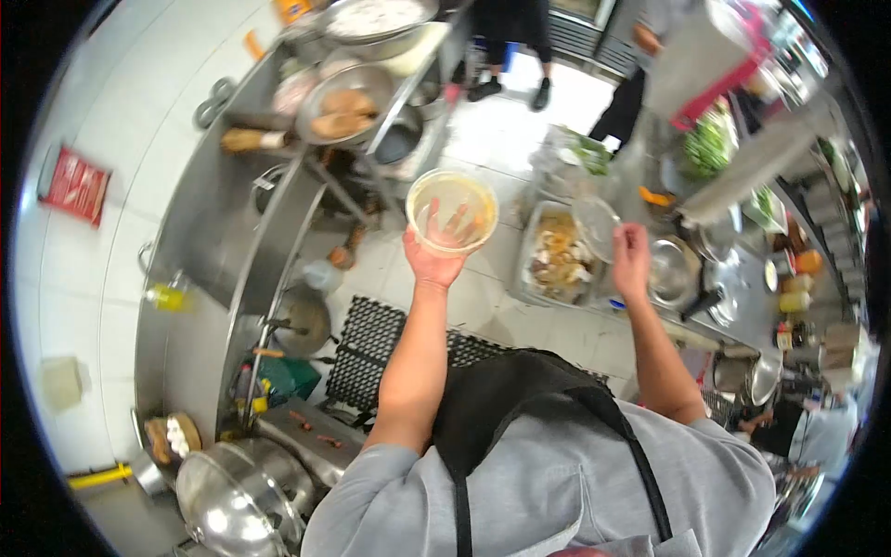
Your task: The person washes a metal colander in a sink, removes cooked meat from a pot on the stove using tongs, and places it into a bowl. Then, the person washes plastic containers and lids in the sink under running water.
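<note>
Clear tub (467, 202) in L hand (436, 263), clear lid (595, 226) in R hand (632, 249)

L hand clamped on tub's near side, spread fingers visible thru plastic. R hand pinches lid's edge, lid well apart from tub. Tub's held up over tiled floor (481, 156), btwn steel sink unit (199, 345) (L) & metal bowl (670, 271) (R). Lid's over/nr bin (526, 267) w/ mixed scraps. Black mat (365, 336) lies nr L forearm.

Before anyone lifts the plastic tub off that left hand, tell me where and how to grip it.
Best, I'd judge, pinch the plastic tub at its rim, coming from the far side, opposite the wrist. The round rim faces the camera, its far edge is free, and the left hand takes up the near side, its fingers showing through the translucent plastic.
</note>
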Available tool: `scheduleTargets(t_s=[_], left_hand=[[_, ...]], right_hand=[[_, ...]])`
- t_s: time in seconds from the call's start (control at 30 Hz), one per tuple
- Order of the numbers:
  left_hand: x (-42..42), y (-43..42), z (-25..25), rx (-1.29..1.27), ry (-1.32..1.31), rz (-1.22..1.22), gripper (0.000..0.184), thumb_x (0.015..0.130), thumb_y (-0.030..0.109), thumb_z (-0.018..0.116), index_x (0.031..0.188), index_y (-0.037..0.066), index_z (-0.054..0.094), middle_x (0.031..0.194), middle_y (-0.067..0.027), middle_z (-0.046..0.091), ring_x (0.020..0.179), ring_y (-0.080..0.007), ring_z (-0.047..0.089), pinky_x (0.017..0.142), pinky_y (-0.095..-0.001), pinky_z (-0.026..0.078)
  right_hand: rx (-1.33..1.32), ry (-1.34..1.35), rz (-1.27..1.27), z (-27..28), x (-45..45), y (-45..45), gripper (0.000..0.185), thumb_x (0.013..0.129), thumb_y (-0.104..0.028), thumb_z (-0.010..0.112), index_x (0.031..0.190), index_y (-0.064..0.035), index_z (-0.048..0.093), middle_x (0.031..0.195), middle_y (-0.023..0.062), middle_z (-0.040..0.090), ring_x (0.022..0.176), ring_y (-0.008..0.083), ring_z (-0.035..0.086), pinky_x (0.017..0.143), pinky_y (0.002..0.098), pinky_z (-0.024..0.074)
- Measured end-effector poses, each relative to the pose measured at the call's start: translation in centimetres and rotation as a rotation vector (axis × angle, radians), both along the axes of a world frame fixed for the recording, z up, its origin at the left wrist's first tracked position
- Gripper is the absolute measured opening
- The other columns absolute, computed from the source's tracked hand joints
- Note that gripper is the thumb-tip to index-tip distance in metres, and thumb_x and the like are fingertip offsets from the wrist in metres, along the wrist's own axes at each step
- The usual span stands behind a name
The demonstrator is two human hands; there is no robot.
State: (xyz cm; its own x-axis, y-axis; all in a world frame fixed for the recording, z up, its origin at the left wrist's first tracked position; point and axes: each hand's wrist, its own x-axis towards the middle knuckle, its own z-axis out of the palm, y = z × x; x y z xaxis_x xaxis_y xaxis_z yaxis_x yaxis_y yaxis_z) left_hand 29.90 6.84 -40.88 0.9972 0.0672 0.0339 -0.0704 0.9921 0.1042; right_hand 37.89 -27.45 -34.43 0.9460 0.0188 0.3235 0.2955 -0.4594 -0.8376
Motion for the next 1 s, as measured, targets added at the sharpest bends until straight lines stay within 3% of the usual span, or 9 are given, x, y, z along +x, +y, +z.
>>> scheduleTargets(t_s=[0.23,0.27,0.4,0.5,0.63,0.73,0.8,0.9,1.0], left_hand=[[-12.6,22.2,5.0,0.010,-0.012,0.198,0.073,0.083,0.065,0.049,0.141,0.022,0.044,0.148,-0.0234,0.036,0.132,-0.0475,0.037,0.104,-0.0644,0.031],[-14.5,25.0,6.4,-0.004,0.148,0.300,0.072,0.083,0.064,0.049,0.141,0.022,0.044,0.150,-0.0230,0.033,0.133,-0.0489,0.034,0.104,-0.0680,0.029],[-22.8,34.5,4.7,0.022,0.032,0.539,0.071,0.083,0.062,0.051,0.142,0.022,0.042,0.151,-0.0231,0.031,0.136,-0.0506,0.029,0.102,-0.0743,0.027],[-28.5,39.1,3.6,0.064,0.005,0.720,0.072,0.083,0.062,0.052,0.142,0.022,0.041,0.151,-0.0228,0.031,0.135,-0.0512,0.031,0.102,-0.0736,0.028],[-35.8,41.8,4.0,0.035,0.223,1.029,0.073,0.083,0.063,0.052,0.143,0.023,0.040,0.151,-0.0223,0.030,0.132,-0.0514,0.034,0.095,-0.0708,0.036],[-40.9,42.9,4.7,-0.017,0.320,1.165,0.073,0.082,0.064,0.053,0.141,0.022,0.043,0.150,-0.0208,0.030,0.131,-0.0523,0.035,0.096,-0.0739,0.034],[-42.6,43.5,6.3,-0.017,0.386,1.236,0.075,0.083,0.065,0.052,0.144,0.023,0.037,0.151,-0.0220,0.028,0.130,-0.0517,0.036,0.086,-0.0691,0.042],[-43.9,44.7,7.9,-0.060,0.486,1.308,0.077,0.083,0.065,0.053,0.145,0.024,0.034,0.151,-0.0230,0.027,0.128,-0.0508,0.038,0.083,-0.0684,0.045],[-43.5,46.7,6.8,-0.062,0.558,1.299,0.077,0.083,0.064,0.053,0.146,0.025,0.033,0.150,-0.0233,0.028,0.130,-0.0514,0.037,0.089,-0.0718,0.042]], right_hand=[[-0.035,0.104,0.230,-2.4,-3.9,22.4,0.017,0.096,-0.018,0.059,0.096,-0.0021,0.055,0.077,0.0029,0.054,0.072,0.0128,0.047,0.068,0.0279,0.0432],[-0.002,0.123,0.311,-2.5,-4.5,26.8,0.016,0.094,-0.017,0.061,0.097,-0.0015,0.056,0.078,0.0064,0.056,0.072,0.0147,0.051,0.070,0.0288,0.0450],[0.019,0.074,0.585,-0.7,-7.8,46.2,0.013,0.091,-0.013,0.062,0.096,-0.0018,0.059,0.084,0.0109,0.061,0.079,0.0208,0.059,0.074,0.0324,0.0483],[0.085,-0.019,0.918,0.7,-10.8,60.7,0.014,0.089,-0.015,0.063,0.096,-0.0026,0.061,0.091,0.0129,0.063,0.085,0.0279,0.062,0.078,0.0368,0.0498],[-0.010,-0.457,1.313,1.6,-19.1,76.9,0.020,0.086,-0.022,0.065,0.096,-0.0055,0.063,0.102,0.0111,0.062,0.099,0.0330,0.058,0.086,0.0424,0.0483],[-0.168,-0.476,1.688,-2.7,-25.8,85.9,0.020,0.084,-0.022,0.065,0.097,-0.0072,0.064,0.110,0.0108,0.061,0.110,0.0314,0.054,0.092,0.0415,0.0456],[-0.405,-0.532,1.856,-6.0,-28.8,90.5,0.022,0.083,-0.021,0.066,0.100,-0.0076,0.065,0.113,0.0109,0.060,0.113,0.0315,0.052,0.094,0.0419,0.0443],[-0.130,-0.426,1.659,-8.3,-28.4,94.1,0.022,0.083,-0.020,0.066,0.102,-0.0085,0.065,0.114,0.0108,0.061,0.115,0.0311,0.052,0.096,0.0431,0.0423],[0.329,-0.041,1.099,-6.2,-27.9,102.4,0.032,0.087,-0.033,0.062,0.106,-0.0077,0.068,0.127,0.0137,0.057,0.118,0.0349,0.050,0.096,0.0442,0.0429]])
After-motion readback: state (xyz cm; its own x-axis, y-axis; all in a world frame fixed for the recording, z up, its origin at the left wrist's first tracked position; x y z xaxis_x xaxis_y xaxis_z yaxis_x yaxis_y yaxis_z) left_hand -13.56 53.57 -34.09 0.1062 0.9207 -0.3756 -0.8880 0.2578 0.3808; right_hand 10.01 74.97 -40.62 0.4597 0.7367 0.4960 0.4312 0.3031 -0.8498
